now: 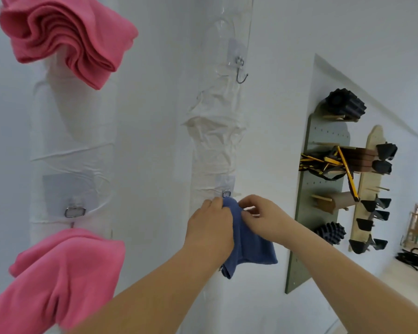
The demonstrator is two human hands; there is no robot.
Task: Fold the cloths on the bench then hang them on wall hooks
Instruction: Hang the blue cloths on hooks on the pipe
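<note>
A folded blue cloth (250, 247) hangs against the white wall just below a small metal hook (226, 194). My left hand (210, 225) pinches the cloth's top edge from the left, and my right hand (263, 216) pinches it from the right, right under the hook. Two pink cloths hang on the left: one high up (63, 37), one low (56, 280). A bare double hook (241, 73) sits higher on the same wall strip.
A metal ring hook (74, 211) shows above the lower pink cloth. On the right, a grey-green pegboard (323, 189) and a wooden board (369, 189) carry black rollers, clamps and yellow-black straps. Black cables (413, 259) lie on the floor at the far right.
</note>
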